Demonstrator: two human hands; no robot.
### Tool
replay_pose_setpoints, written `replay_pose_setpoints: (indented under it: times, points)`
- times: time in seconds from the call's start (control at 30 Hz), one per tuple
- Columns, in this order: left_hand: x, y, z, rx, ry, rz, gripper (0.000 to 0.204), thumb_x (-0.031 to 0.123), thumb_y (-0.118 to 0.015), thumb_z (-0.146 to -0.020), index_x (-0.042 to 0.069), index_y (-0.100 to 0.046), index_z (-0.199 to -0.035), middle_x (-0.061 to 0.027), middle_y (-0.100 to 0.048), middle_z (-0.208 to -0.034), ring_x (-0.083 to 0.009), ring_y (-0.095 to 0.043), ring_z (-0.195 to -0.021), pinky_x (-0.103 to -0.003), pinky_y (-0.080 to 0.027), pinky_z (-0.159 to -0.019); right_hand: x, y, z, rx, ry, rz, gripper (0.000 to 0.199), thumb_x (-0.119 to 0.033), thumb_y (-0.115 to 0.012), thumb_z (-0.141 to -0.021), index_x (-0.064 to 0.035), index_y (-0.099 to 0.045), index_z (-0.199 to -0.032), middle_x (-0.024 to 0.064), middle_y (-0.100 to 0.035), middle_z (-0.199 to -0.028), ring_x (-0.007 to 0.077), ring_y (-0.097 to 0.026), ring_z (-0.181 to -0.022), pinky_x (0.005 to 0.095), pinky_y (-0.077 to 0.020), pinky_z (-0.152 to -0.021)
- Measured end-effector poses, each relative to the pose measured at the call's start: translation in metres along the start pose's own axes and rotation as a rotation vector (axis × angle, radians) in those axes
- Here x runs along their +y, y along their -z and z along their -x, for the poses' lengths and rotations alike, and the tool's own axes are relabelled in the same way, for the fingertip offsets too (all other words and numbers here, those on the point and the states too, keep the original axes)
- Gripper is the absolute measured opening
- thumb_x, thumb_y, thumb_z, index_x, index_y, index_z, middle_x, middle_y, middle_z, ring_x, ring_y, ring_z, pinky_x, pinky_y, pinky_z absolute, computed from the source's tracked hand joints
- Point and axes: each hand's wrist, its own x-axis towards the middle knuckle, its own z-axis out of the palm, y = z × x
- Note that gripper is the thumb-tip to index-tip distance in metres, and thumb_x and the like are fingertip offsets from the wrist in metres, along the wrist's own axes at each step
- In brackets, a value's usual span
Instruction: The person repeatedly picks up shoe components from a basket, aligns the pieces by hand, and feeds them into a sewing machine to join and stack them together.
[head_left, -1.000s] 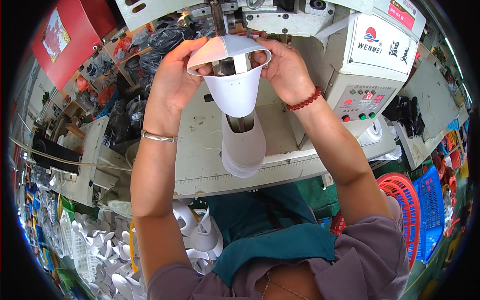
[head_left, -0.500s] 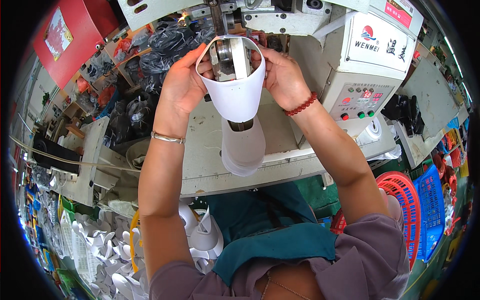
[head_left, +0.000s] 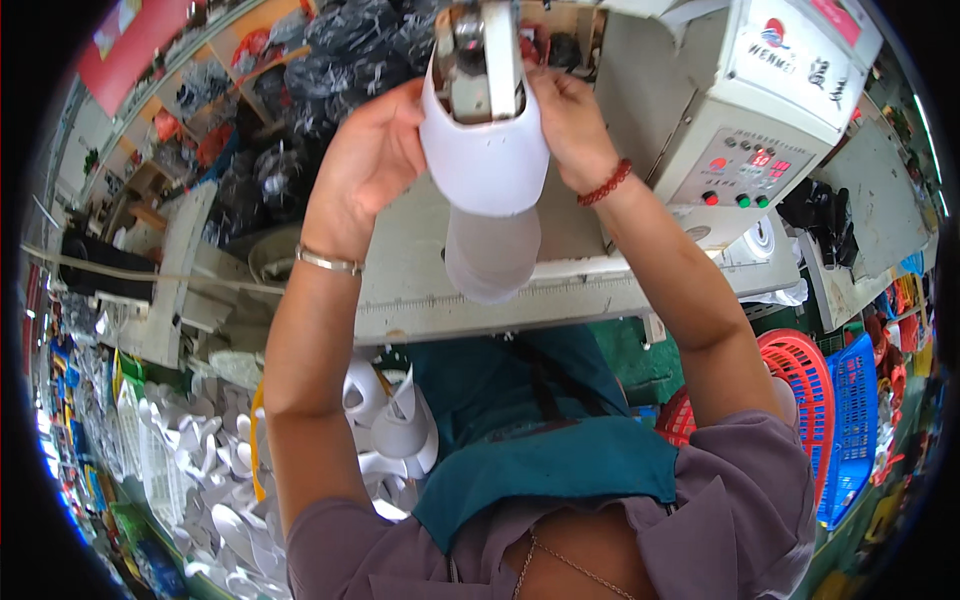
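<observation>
A white curved fabric piece is wrapped around the metal head of a machine at the top middle. My left hand grips its left edge, and my right hand grips its right edge. Below it a second white rounded piece hangs over the grey machine table. A silver bracelet circles my left wrist and a red bead bracelet my right.
A white control box with red and green buttons stands at the right. White cut pieces lie piled in a bin at the lower left. A red basket and a blue basket stand at the lower right. Black items are heaped at the upper left.
Both hands have pushed the white piece up and farther onto the machine head. The view has moved closer to the machine.
</observation>
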Motion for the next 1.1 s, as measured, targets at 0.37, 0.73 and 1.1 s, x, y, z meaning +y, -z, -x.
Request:
replay_pose_setpoints:
  times: [0.37, 0.73, 1.1]
  points:
    - [-0.034, 0.001, 0.019, 0.138, -0.104, -0.422, 0.036, 0.009, -0.049, -0.080, 0.005, -0.052, -0.116, -0.0009, -0.062, -0.093, -0.0079, -0.059, -0.080, -0.023, -0.047, -0.077, 0.040, 0.021, 0.020, -0.052, 0.230, 0.290, 0.024, -0.014, -0.044, -0.092, 0.0066, -0.055, -0.087, 0.0158, -0.060, -0.075, 0.0222, -0.057, -0.068, 0.0327, -0.0452, -0.063]
    - [-0.075, 0.037, 0.078, 0.282, -0.146, -1.218, 0.028, 0.012, -0.057, -0.077, 0.003, -0.058, -0.103, -0.0006, -0.052, -0.059, -0.0081, -0.048, -0.053, -0.024, -0.037, -0.048, 0.065, 0.042, 0.052, -0.077, 0.417, 0.649, 0.016, -0.016, -0.055, -0.085, -0.0030, -0.059, -0.094, 0.0092, -0.058, -0.076, 0.0179, -0.054, -0.062, 0.0267, -0.0429, -0.058]
    - [-0.184, 0.074, 0.247, 0.294, 0.392, -1.892, 0.037, 0.023, -0.066, -0.069, 0.006, -0.060, -0.101, -0.0128, -0.064, -0.086, -0.0279, -0.062, -0.071, -0.037, -0.049, -0.061, 0.095, 0.035, 0.187, -0.693, 0.791, 0.632, 0.022, 0.000, -0.061, -0.069, -0.0065, -0.058, -0.090, 0.0027, -0.057, -0.076, 0.0183, -0.053, -0.052, 0.0281, -0.0428, -0.047]
